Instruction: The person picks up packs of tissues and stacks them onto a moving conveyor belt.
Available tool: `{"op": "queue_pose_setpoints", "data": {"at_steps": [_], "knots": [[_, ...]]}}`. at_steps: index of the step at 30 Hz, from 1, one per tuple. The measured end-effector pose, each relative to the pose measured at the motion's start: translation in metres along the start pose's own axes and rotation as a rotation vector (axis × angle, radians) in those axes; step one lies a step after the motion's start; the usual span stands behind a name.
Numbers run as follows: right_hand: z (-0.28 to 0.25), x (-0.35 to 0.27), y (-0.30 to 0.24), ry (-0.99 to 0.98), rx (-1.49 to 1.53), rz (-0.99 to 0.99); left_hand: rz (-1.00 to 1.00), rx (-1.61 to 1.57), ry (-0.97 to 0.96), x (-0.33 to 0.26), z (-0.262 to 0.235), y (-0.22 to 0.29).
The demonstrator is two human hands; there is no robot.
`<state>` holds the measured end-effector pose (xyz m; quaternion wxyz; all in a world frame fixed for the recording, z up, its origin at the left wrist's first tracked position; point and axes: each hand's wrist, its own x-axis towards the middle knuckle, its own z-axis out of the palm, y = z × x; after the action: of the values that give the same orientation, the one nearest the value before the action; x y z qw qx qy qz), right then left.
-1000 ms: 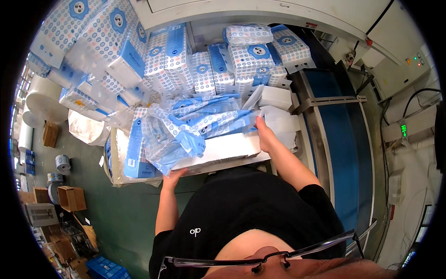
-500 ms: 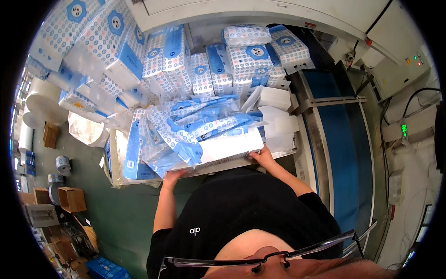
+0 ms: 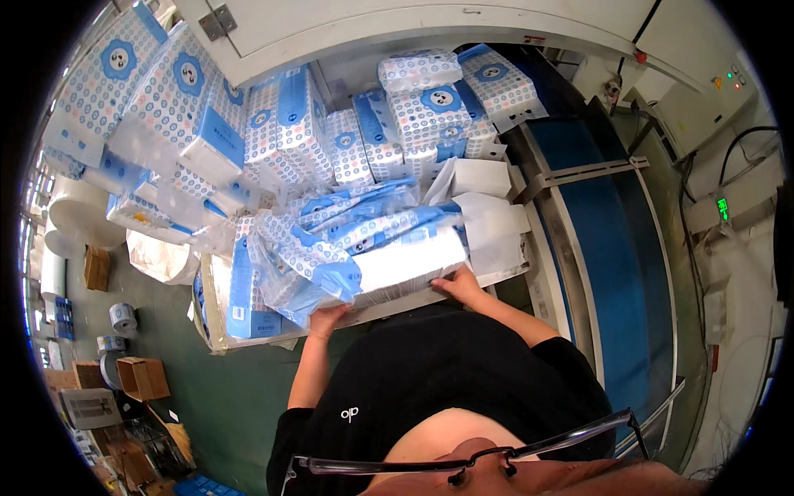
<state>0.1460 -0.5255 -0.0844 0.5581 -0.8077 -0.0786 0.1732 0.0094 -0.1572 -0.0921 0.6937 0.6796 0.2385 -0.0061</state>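
Note:
A long stack of white folded sheets (image 3: 413, 263) lies at the front edge of the table, its layered side toward me. Its left part meets a clear plastic bag (image 3: 318, 266) with blue panda print; whether the stack sits inside the bag is hard to see. My left hand (image 3: 329, 316) is closed on the stack's lower left end, by the bag's mouth. My right hand (image 3: 461, 287) grips the front side near the right end, thumb and fingers on the layered edge. More flat printed bags (image 3: 372, 223) lie crumpled just behind the stack.
Filled printed packs (image 3: 306, 124) stand along the back and left. White stacks (image 3: 484, 178) lie at the table's right, beside a blue conveyor belt (image 3: 616, 256) with metal rails. A machine housing (image 3: 331, 29) overhangs the back. Cardboard boxes (image 3: 142, 378) stand on the floor at left.
My left hand has slid a little to the right and my right hand a little to the left, so they are closer together along the stack. The view has shifted slightly.

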Motion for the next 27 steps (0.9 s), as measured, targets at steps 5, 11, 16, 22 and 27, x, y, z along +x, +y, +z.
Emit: {"op": "queue_pose_setpoints", "data": {"at_steps": [5, 11, 16, 22, 27], "knots": [[-0.055, 0.005, -0.083, 0.097, -0.084, -0.186, 0.24, 0.316, 0.064, 0.026, 0.012, 0.064], [-0.117, -0.008, -0.154, 0.356, -0.182, -0.065, 0.33, 0.176, -0.032, 0.034, 0.093, 0.21], [-0.19, -0.035, -0.125, 0.603, -0.094, -0.159, 0.66, 0.206, -0.115, 0.03, 0.194, 0.272], [-0.315, -0.095, -0.05, 0.916, 0.05, -0.181, 0.703, 0.16, -0.495, 0.01, 0.382, 0.317], [-0.43, -0.153, 0.032, 0.959, 0.357, 0.058, 0.75, 0.289, -0.705, 0.028, 0.555, 0.272]]}}
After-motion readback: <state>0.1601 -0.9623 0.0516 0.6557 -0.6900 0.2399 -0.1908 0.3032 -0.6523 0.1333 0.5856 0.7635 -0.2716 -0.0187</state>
